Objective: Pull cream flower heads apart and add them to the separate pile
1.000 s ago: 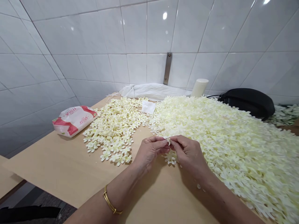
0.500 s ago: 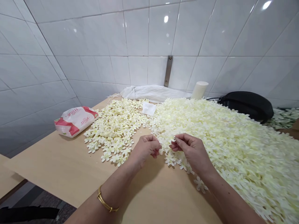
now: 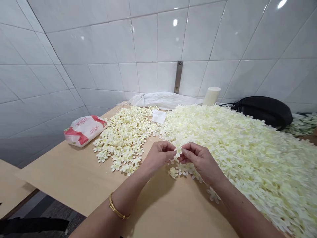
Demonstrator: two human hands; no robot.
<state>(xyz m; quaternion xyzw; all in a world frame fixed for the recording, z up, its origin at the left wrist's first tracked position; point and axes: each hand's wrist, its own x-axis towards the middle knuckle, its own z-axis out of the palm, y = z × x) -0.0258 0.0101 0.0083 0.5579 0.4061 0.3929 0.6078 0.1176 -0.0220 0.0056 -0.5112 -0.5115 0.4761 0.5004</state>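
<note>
A small cream-white artificial flower (image 3: 178, 151) is pinched between my two hands above the table. My left hand (image 3: 161, 154) grips its left side with thumb and forefinger. On the opposite side, my right hand (image 3: 196, 157) holds it with closed fingertips; the other fingers curl under. Just beyond and to the right spreads a large heap of pale flowers (image 3: 237, 148). A smaller, yellower pile of flowers (image 3: 126, 138) lies to the left of my hands. A few loose flowers rest on the tabletop below my right hand.
A red-and-white tissue pack (image 3: 86, 130) lies on the wooden table (image 3: 74, 175) at left. Behind the piles are a white paper piece (image 3: 158, 116), white cloth (image 3: 163, 99), a cream cylinder (image 3: 211, 96) and a black case (image 3: 264, 111). A tiled wall (image 3: 146, 39) borders the back.
My hands have come together. My left hand has moved right, and a flower now shows between both hands' fingertips. The view has shifted slightly.
</note>
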